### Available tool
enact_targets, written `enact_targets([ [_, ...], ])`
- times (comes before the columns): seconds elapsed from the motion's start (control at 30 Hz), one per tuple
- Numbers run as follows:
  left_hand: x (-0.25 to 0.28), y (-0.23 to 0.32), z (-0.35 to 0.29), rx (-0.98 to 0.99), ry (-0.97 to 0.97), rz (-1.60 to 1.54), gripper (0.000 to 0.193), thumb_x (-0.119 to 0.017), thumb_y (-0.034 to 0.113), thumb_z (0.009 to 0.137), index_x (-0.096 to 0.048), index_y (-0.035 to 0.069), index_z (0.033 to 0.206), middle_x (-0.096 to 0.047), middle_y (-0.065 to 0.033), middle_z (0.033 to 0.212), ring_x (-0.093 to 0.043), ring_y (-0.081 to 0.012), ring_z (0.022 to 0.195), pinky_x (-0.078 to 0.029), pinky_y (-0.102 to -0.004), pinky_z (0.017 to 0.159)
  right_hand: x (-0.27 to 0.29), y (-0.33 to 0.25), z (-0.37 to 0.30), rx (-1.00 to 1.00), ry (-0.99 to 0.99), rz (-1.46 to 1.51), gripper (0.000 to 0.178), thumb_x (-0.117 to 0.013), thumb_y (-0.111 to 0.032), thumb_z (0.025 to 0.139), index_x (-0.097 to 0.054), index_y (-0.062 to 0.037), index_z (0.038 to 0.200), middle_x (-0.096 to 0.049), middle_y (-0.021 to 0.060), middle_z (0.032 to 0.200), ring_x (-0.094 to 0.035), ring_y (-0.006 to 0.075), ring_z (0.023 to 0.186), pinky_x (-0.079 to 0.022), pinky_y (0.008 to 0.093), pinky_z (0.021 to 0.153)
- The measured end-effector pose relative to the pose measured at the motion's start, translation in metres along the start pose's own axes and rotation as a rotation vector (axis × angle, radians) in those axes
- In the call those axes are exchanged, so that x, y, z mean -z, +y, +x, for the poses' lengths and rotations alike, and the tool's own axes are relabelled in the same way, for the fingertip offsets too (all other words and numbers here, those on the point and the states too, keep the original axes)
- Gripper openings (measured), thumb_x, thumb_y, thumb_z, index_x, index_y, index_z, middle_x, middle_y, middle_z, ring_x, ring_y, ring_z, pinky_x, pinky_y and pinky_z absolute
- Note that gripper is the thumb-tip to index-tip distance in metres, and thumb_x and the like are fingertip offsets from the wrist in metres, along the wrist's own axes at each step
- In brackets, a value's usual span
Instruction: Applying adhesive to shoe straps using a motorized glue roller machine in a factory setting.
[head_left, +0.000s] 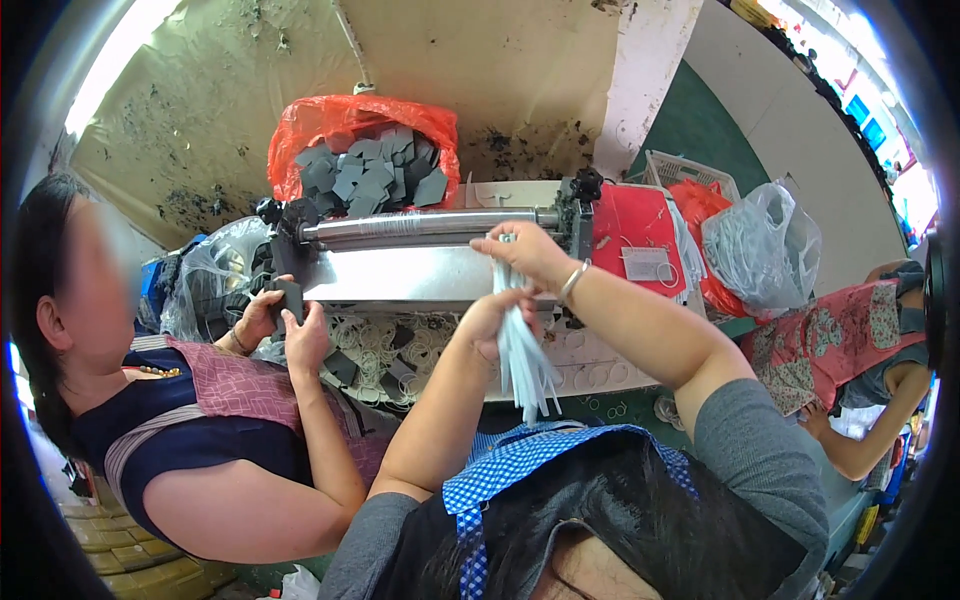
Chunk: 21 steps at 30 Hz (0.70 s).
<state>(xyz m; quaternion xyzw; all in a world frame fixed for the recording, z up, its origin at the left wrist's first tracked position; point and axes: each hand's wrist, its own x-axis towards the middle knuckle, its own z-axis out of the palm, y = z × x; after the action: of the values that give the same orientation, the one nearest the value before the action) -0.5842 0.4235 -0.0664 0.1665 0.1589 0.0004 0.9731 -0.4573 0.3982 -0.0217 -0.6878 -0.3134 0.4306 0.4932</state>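
A bundle of thin, pale, light-blue strips point(524, 365) hangs in front of me, its loose ends pointing down. My left hand point(492, 322) is closed around the middle of the bundle. Just above it, my right hand point(530, 255), with a bangle at the wrist, has its fingers closed on the top of the same strips. Behind my hands stands a roller machine with a shiny metal roller point(420, 226) and a flat metal plate point(400, 274). Both hands are in front of the plate's right end.
At the left, a co-worker holds a dark grey piece point(290, 298). Behind the machine is a red plastic bag point(290, 130) of grey pieces. Pale rings point(350, 335) lie below the plate. A clear bag point(765, 245) stands at right, near another person's red-patterned apron point(820, 345).
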Motion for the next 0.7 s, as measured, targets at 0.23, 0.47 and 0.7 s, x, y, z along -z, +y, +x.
enact_targets([
  [0.23,0.052,0.066,0.043,0.275,0.078,-0.53,0.015,-0.053,0.011,0.084,-0.05,-0.003,0.088,-0.053,-0.0023,0.058,-0.054,-0.0163,0.053,-0.051,-0.0337,0.057,0.018,-0.015,0.097,0.321,-0.024,-0.763,0.045,-0.055,-0.047,0.082,-0.062,-0.0026,0.088,-0.065,0.0124,0.084,-0.061,0.0285,0.078,-0.047,0.0355,0.072],
  [0.47,0.046,0.096,0.067,0.216,0.196,-0.498,0.024,-0.058,0.016,0.081,-0.051,-0.007,0.087,-0.06,-0.0088,0.066,-0.061,-0.022,0.063,-0.054,-0.0358,0.06,-0.004,0.004,0.167,0.018,-0.361,-0.902,0.054,-0.034,-0.05,0.09,-0.057,-0.0078,0.115,-0.055,0.0158,0.12,-0.05,0.0295,0.112,-0.035,0.036,0.096],
  [0.7,0.037,0.071,0.043,0.042,0.152,-0.463,0.041,-0.056,0.019,0.083,-0.046,-0.012,0.106,-0.062,-0.009,0.08,-0.063,-0.0187,0.071,-0.053,-0.0326,0.065,-0.003,0.002,0.176,0.131,-0.424,-1.083,0.05,-0.039,-0.048,0.088,-0.061,-0.0078,0.108,-0.058,0.0193,0.111,-0.053,0.0296,0.107,-0.036,0.0371,0.094],
])
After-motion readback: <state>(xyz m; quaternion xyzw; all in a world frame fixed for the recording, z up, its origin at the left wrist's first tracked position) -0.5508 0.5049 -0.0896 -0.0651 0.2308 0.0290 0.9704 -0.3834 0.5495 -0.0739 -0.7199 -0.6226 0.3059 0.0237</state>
